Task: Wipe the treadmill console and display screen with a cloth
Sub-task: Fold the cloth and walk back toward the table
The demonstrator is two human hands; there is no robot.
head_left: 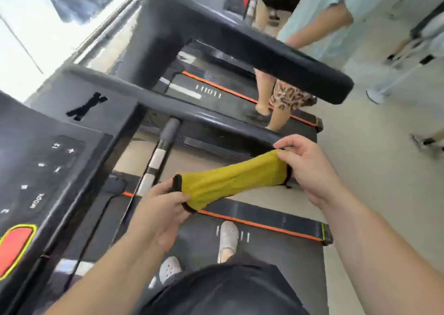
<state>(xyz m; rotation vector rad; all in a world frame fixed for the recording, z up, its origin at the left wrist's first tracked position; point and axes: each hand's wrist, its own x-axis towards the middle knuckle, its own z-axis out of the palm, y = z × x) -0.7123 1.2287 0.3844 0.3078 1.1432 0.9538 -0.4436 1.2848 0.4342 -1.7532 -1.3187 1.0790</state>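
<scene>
A yellow cloth (230,179) with black edging is stretched between both hands above the treadmill belt. My left hand (161,206) grips its lower left end. My right hand (310,168) pinches its upper right end. The black treadmill console (36,170) fills the left side, with white button labels and a red stop button (14,247) ringed in yellow. Both hands are to the right of the console, apart from it. The display screen is out of view.
A black handrail (168,108) runs from the console toward my right hand. My feet in grey shoes (227,237) stand on the belt. A second treadmill (240,50) lies beyond, with a person's legs (276,108) on it. Another person stands at the upper right.
</scene>
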